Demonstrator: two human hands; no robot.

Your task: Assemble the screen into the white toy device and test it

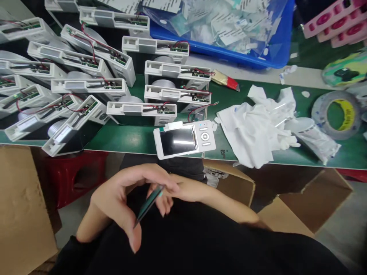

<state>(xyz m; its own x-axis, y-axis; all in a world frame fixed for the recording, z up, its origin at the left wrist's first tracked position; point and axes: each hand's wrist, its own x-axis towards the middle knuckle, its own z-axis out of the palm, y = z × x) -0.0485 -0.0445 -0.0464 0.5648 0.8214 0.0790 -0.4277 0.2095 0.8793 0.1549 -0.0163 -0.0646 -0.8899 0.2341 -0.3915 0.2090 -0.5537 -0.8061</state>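
Observation:
My left hand (120,194) is closed above my lap, pinching a thin dark flat plate (147,206) by its edges between thumb and fingers. The plate is tilted and seen nearly edge-on. My right hand (168,200) is just behind it, partly covered by the left fingers. Its visible fingers are curled, and whatever they may hold is hidden. Beyond both hands, a white compact camera (185,140) lies at the bench edge, its dark screen and round button pad facing up.
Several white camera bodies (142,109) with exposed wires stand at left and centre. A blue bin (269,65) holds plastic bags. Right are a brush (226,80), white cloth (249,130) and tape roll (321,114). Cardboard boxes (25,206) and a red stool (69,175) stand below.

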